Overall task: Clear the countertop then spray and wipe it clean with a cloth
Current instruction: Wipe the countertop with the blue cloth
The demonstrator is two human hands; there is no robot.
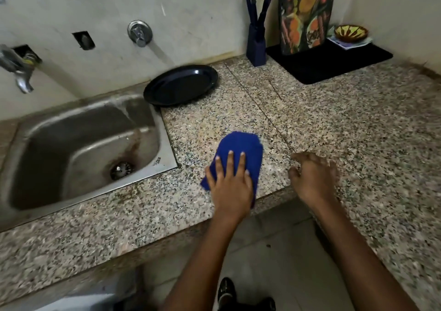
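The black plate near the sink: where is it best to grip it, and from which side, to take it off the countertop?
Probably the front-right rim of the black plate, approached from the open countertop. It lies flat, with its left edge reaching over the sink rim and the wall close behind. The right hand is free; the left hand presses the blue cloth.

Cloth [241, 153] lies on countertop [334, 124] (sink [71, 143] to its left)

Dim, soft indoor light — right hand [313, 177] motion-blurred, edges bowed by wide-angle lens.
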